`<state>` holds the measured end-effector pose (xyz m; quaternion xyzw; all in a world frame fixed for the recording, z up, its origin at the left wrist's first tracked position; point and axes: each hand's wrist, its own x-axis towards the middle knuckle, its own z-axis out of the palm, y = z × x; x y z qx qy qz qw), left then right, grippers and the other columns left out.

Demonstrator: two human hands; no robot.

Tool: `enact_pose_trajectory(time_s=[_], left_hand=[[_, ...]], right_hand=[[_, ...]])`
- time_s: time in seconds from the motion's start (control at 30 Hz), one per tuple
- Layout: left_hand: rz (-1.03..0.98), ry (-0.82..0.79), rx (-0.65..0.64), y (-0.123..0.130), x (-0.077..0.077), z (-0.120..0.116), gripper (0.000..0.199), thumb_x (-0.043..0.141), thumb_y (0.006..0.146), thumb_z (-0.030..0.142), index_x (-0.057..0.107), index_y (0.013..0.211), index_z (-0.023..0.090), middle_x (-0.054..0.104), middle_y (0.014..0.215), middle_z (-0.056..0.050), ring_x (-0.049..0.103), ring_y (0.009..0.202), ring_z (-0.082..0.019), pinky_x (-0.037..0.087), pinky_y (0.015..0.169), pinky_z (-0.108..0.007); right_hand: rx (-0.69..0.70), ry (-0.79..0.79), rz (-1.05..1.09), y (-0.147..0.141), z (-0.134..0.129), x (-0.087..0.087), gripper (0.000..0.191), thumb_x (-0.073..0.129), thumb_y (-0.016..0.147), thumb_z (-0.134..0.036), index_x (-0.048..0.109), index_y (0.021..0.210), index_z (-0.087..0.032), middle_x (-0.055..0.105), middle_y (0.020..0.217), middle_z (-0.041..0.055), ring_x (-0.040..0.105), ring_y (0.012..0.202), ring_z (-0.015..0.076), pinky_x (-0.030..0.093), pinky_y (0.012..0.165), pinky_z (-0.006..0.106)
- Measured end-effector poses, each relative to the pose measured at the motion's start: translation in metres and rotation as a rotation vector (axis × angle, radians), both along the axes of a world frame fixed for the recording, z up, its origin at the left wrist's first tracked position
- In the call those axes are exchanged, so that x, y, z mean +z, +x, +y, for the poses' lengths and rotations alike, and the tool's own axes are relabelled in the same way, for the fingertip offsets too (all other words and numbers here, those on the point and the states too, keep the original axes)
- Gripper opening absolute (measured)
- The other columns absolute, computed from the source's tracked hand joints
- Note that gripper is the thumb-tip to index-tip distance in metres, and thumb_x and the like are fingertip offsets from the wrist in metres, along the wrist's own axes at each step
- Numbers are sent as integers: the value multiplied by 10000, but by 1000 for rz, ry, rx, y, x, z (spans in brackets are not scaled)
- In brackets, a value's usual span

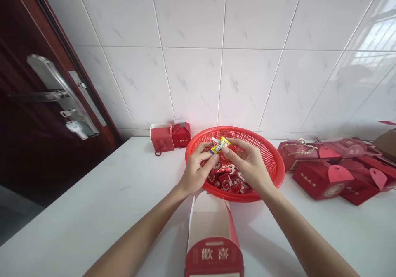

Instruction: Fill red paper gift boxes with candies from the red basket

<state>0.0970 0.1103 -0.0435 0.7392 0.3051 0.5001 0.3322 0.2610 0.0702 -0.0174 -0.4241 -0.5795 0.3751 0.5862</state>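
Over a red plastic basket [275,157], my left hand [198,167] and my right hand [247,161] come together on a small candy [220,145] in a yellow, white and blue wrapper. Fingers and thumb of each hand are closed on it. Beneath them, many red-wrapped candies [227,182] lie in the basket; the hands cover part of them. Close in front of me stands a red gift box [214,252] with its top open and pale inside walls showing. Both forearms pass on either side of this box.
Two small red boxes [162,136] stand against the tiled wall [192,79] at the back left. Several red gift boxes [323,180] are grouped on the right of the white table [93,198]. A dark red door [31,145] with a metal handle [52,95] is at the left.
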Motion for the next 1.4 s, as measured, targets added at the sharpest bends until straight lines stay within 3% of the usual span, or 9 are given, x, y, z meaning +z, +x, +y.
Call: enact_pose_trajectory(time_s=[0.1, 0.3, 0.47, 0.57, 0.7, 0.83, 1.0, 1.17, 1.4], left_hand=[[-6, -3, -7, 0, 0, 0, 394, 609, 931, 446, 663, 630, 197, 662, 1114, -100, 608, 1152, -282, 517, 957, -371], [-53, -77, 34, -2, -1, 2, 210, 663, 877, 369, 826, 933, 250, 680, 1190, -79, 521, 1333, -304, 441, 1115, -427], [-117, -115, 58, -3, -3, 5, 198, 664, 862, 330, 837, 945, 281, 697, 1210, -56, 543, 1322, -301, 415, 1155, -455], [-162, -132, 55, -2, -5, 6, 227, 679, 866, 353, 820, 1031, 288, 695, 1262, -51, 600, 1257, -299, 496, 1082, -461], [-214, -151, 38, -1, -7, 6, 433, 708, 875, 414, 691, 1294, 304, 665, 1366, -57, 707, 1046, -264, 624, 829, -394], [-259, -132, 53, 0, -9, 6, 560, 710, 890, 415, 561, 1421, 315, 574, 1484, -75, 696, 1116, -256, 629, 834, -349], [-293, -193, 39, 1, -8, 5, 689, 748, 860, 441, 471, 1480, 324, 613, 1399, -97, 693, 1139, -278, 642, 818, -355], [-300, -201, 16, 0, -5, 3, 639, 773, 836, 437, 541, 1408, 271, 636, 1346, -110, 631, 1246, -290, 614, 901, -352], [-252, -226, 3, -1, -5, 4, 697, 812, 775, 374, 535, 1405, 262, 637, 1317, -112, 605, 1272, -304, 634, 797, -320]], right_hand=[[51, -10, 97, -1, -1, 3, 318, 794, 805, -463, 724, 963, -196, 760, 997, 62, 722, 930, 236, 579, 823, 355], [-63, -54, 301, 6, 1, 5, 311, 815, 763, -467, 663, 840, -206, 714, 860, 17, 638, 762, 163, 510, 664, 280], [-36, -161, 365, 13, 3, 9, 319, 833, 714, -471, 679, 815, -211, 711, 829, 25, 651, 762, 185, 523, 675, 301], [10, -198, 340, 10, 2, 9, 328, 844, 706, -475, 707, 814, -196, 718, 859, 37, 662, 814, 191, 527, 708, 299], [23, -248, 321, 4, 2, 5, 368, 875, 666, -481, 698, 804, -189, 702, 796, 18, 641, 727, 165, 514, 671, 290], [67, -264, 310, 4, 3, 2, 394, 887, 658, -491, 693, 820, -189, 710, 832, 20, 666, 769, 171, 538, 726, 297], [90, -260, 337, 4, 3, 2, 411, 892, 660, -495, 693, 850, -189, 715, 832, 18, 686, 784, 177, 557, 769, 318], [7, -192, 369, 5, 3, 4, 375, 859, 713, -477, 692, 896, -196, 732, 907, 40, 706, 865, 202, 585, 800, 337], [-9, -163, 399, 3, 4, 3, 359, 850, 729, -455, 685, 899, -186, 721, 915, 36, 702, 856, 188, 595, 770, 318]])
